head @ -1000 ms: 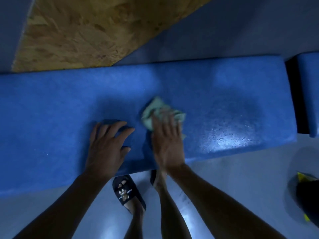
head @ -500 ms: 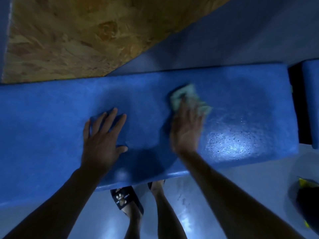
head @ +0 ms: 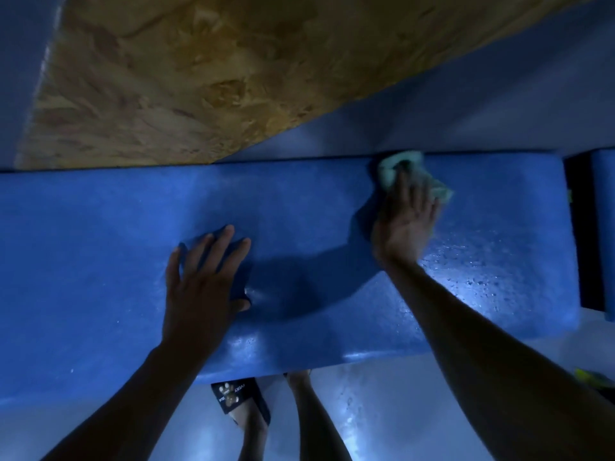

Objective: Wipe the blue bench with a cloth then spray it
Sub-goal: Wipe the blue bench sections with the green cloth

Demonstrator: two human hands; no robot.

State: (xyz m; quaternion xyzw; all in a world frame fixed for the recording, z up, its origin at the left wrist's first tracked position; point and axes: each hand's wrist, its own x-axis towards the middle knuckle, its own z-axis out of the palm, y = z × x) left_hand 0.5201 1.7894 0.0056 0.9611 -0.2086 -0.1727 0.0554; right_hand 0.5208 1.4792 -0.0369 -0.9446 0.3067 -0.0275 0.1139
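Observation:
The blue bench (head: 100, 261) runs across the view, its right part wet and shiny. A crumpled pale green cloth (head: 396, 164) lies at the bench's far edge, right of centre. My right hand (head: 404, 221) presses flat on the cloth, fingers pointing away from me, covering its near half. Flat on the bench near the middle rests my left hand (head: 203, 277), fingers spread, holding nothing. No spray bottle shows clearly.
A chipboard panel (head: 199, 78) leans behind the bench against a blue-grey wall. A second blue pad (head: 604, 227) stands past a dark gap at the right. My feet, one in a black slipper (head: 238, 397), are below the bench. A yellow-green object (head: 595, 377) sits at the right edge.
My right hand has slid the cloth from the bench's near middle away from me and to the right, up to the far edge. My left hand stayed flat on the bench.

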